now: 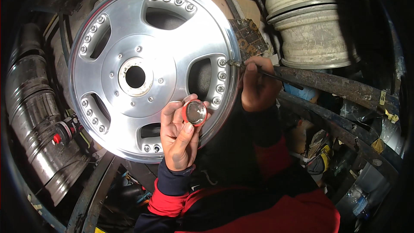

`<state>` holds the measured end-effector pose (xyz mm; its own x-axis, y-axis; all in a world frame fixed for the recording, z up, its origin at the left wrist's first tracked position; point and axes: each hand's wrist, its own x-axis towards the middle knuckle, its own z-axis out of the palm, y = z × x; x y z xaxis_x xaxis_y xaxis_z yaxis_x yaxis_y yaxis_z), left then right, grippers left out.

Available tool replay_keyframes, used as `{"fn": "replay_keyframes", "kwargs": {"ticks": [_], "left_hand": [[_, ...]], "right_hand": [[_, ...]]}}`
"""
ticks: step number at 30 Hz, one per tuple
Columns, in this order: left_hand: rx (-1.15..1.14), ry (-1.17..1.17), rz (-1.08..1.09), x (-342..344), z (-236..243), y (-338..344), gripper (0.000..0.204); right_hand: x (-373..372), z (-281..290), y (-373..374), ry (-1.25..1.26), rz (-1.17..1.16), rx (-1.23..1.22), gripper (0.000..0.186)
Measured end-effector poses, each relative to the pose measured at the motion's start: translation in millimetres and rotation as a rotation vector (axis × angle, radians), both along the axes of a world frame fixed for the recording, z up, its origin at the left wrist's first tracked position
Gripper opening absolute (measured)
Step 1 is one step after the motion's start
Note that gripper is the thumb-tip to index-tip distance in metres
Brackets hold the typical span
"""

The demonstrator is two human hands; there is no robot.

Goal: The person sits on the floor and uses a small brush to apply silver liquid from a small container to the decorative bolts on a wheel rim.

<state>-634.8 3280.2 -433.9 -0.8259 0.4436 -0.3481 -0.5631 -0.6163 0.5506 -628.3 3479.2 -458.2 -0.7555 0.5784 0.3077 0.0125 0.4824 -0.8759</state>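
A polished silver wheel rim lies face up before me, with small bolts grouped along its spoke openings. My left hand pinches a small round red cap over the rim's lower right part. Inside the cap is something greyish and glossy. Between the fingers of my right hand is a thin paintbrush, pointing left. Its tip is at or very close to the top bolt of the right-hand group; I cannot tell whether they touch.
Dull, dusty wheel rims are stacked at the upper right. Shiny metal barrels stand along the left, by a dark bottle with a red tip. Worn metal bars cross the right side, with clutter below.
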Motion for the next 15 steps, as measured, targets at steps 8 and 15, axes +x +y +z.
{"fn": "replay_keyframes", "kwargs": {"ticks": [8, 15], "left_hand": [[0.008, 0.002, 0.002, 0.3, -1.5, 0.4, 0.048], [0.004, 0.003, 0.004, 0.2, -1.3, 0.8, 0.048]], "right_hand": [[-2.7, 3.5, -0.2, 0.006, 0.010, 0.110, 0.008], [-2.3, 5.7, 0.2, -0.001, 0.040, 0.062, 0.007]]}}
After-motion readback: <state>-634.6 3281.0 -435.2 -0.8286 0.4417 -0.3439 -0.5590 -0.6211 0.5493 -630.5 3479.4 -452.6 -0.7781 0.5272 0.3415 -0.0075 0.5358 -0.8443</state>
